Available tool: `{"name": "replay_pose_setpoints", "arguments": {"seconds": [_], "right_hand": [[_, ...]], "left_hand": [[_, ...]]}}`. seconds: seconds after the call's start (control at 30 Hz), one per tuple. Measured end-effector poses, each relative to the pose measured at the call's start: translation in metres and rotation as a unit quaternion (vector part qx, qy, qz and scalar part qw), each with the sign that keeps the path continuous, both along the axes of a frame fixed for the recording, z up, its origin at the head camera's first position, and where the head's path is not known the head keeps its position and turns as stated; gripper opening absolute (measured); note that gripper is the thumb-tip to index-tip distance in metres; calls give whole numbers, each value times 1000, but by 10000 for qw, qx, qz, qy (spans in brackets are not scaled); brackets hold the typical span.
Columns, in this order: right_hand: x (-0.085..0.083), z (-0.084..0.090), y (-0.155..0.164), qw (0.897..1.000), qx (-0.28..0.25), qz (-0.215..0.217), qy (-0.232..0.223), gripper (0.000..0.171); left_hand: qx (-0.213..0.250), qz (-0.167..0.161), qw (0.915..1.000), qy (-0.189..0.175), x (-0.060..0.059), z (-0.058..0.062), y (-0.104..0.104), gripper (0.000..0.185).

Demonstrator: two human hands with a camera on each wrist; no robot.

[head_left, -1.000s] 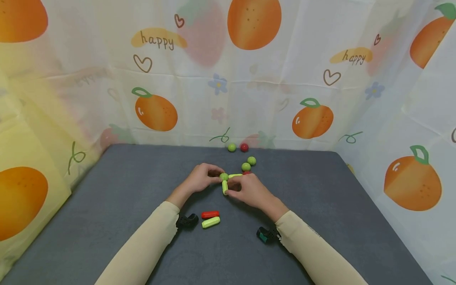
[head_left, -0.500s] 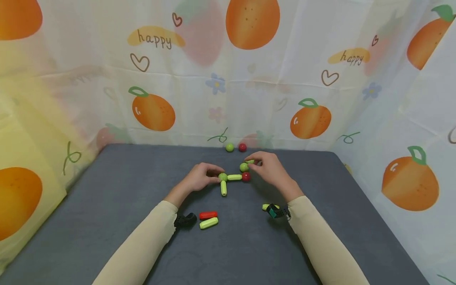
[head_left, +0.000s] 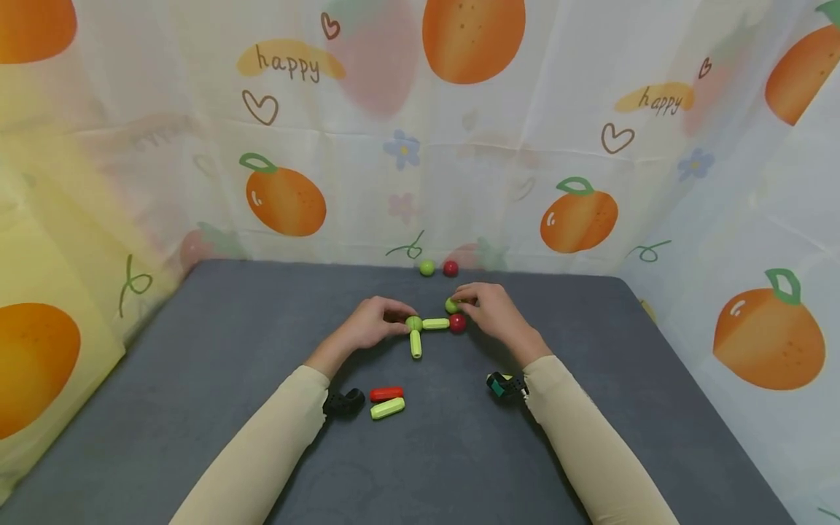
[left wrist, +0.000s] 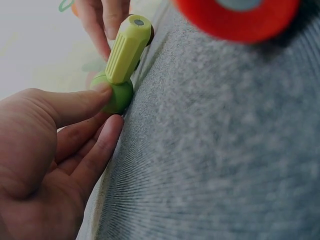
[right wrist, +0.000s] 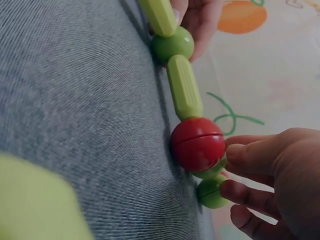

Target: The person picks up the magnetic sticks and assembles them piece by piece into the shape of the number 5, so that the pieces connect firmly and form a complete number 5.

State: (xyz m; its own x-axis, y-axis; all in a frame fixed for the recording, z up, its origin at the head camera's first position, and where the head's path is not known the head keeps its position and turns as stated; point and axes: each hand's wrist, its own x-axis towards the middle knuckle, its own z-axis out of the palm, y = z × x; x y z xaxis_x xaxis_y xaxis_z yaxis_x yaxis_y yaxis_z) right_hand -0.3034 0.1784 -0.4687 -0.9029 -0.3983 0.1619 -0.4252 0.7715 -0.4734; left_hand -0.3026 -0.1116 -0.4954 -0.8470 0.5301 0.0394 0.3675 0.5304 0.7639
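A small toy frame lies on the grey mat (head_left: 262,437): a green ball (head_left: 413,323), a green rod (head_left: 435,324) running right to a red ball (head_left: 457,323), and a second green rod (head_left: 416,344) pointing toward me. My left hand (head_left: 402,321) pinches the green ball (left wrist: 114,96) between thumb and fingers. My right hand (head_left: 463,303) pinches another green ball (right wrist: 210,194) right behind the red ball (right wrist: 197,144). A further green piece (right wrist: 214,170) sits between them.
A loose red rod (head_left: 386,394) and green rod (head_left: 387,408) lie near my left wrist. One green ball (head_left: 427,268) and one red ball (head_left: 450,268) rest at the mat's far edge by the fruit-print curtain (head_left: 420,146), which walls three sides.
My right hand left the near rod, reached back to the loose green balls and brought one down beside the red ball. My left hand kept its hold on the green ball.
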Motion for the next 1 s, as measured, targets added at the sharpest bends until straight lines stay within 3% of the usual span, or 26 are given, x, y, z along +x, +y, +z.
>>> {"name": "replay_pose_setpoints", "arguments": {"seconds": [0.37,0.73,1.0], "right_hand": [[-2,-5,-2,9997,78,-156,148,13],[-10,1,-5,9980,600,94,-172,33],[-14,4,-7,9972,648,95,-354,29]], "left_hand": [[-71,72,9999,-50,2,0,3,28],[57,-5,10000,-28,4,-1,3,28],[45,11,10000,-69,3,3,0,28]]}}
